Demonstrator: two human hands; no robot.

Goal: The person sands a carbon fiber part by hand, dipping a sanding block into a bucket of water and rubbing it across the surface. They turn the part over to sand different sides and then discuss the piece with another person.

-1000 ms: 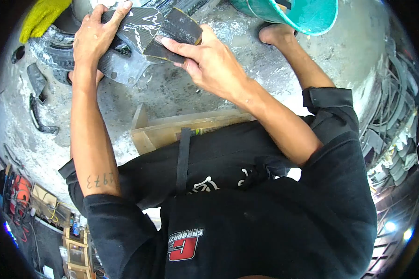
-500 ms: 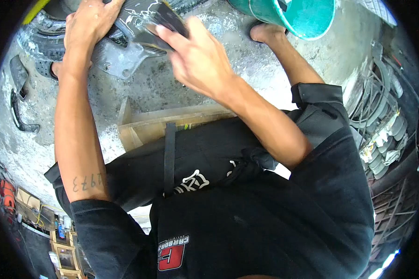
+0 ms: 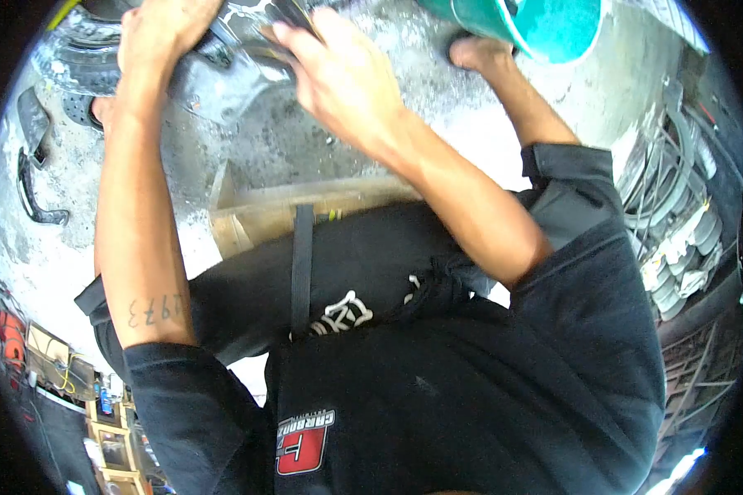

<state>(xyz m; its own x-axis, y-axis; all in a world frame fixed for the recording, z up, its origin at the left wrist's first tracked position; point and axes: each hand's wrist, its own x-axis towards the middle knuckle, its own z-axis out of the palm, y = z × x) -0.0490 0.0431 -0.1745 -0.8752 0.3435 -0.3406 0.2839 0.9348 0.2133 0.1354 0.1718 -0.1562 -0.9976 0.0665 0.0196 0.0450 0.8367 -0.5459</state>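
At the top of the head view, my right hand (image 3: 347,82) is closed round a dark, thin-edged block or pad (image 3: 293,21), which lies against a wet dark part (image 3: 243,16) with whitish streaks. My left hand (image 3: 167,29) rests on the left side of that part, its fingers cut off by the frame's top edge, so their grip is hidden. Below the hands a grey, smeared flat piece (image 3: 215,91) reaches out over the floor.
A green bucket (image 3: 553,29) stands at the top right, beside my foot. A wooden bench (image 3: 248,219) is under my legs. Black curved pieces (image 3: 33,194) lie on the floor at left. Cables and stacked parts (image 3: 677,239) are at right, and a tyre (image 3: 78,62) is upper left.
My right hand and the dark block have shifted slightly up. The whole view has shifted a little, with the part now cut off more by the top edge.
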